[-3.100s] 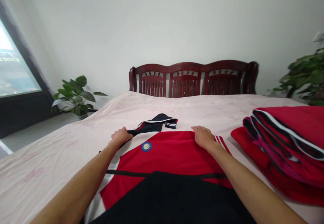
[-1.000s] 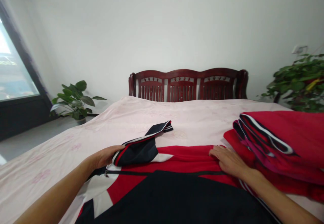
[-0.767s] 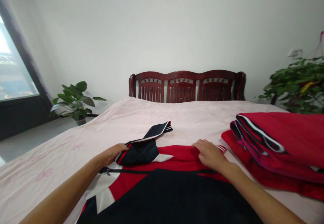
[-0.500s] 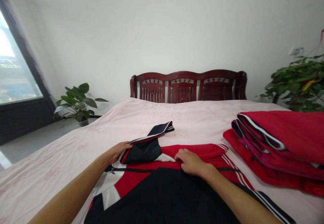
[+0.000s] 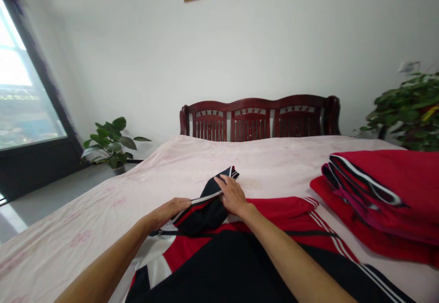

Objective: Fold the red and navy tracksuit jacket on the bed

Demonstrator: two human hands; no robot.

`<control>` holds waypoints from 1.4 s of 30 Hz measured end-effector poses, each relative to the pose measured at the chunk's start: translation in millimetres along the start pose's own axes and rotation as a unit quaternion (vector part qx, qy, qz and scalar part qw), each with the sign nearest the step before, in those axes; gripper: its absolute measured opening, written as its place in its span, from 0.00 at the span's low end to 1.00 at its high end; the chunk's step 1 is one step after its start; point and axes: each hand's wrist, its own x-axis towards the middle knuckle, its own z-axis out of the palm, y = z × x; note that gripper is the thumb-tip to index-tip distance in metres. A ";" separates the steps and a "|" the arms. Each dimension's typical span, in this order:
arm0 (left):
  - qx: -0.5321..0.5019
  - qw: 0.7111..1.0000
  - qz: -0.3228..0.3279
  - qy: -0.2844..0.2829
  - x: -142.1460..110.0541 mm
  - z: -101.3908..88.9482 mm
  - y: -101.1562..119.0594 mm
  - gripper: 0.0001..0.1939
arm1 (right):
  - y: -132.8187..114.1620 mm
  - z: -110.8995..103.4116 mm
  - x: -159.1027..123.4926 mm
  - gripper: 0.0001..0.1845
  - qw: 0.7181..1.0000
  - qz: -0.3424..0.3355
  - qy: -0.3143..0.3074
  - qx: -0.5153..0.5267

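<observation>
Pressing the navy sleeve (image 5: 203, 216) across a red track jacket (image 5: 181, 255)

Our right grip (image 5: 233, 196) lies spread on the sleeve, our left grip (image 5: 169, 212) flat against its edge, neither pinching. The jacket's body lies unfolded on the bed (image 5: 85, 211); a folded red stack (image 5: 377, 188) sits beyond our right grip.

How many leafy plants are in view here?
2: a leafy plant on the floor by the window, a second leafy plant at far right. More may be out of frame.
</observation>
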 end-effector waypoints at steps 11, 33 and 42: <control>-0.001 0.999 -0.019 0.034 -2.1 -17.5 -20.8 0.27 | 18.1 -31.6 21.5 0.18 0.994 0.098 0.037 0.008; 0.430 0.869 0.000 0.244 33.8 -8.3 -56.1 0.10 | 156.5 -113.6 -113.9 0.30 0.944 0.212 -0.207 0.149; 0.382 0.897 -0.021 0.220 56.1 18.9 -55.3 0.15 | 205.1 -124.7 -166.7 0.30 0.914 0.322 -0.143 0.200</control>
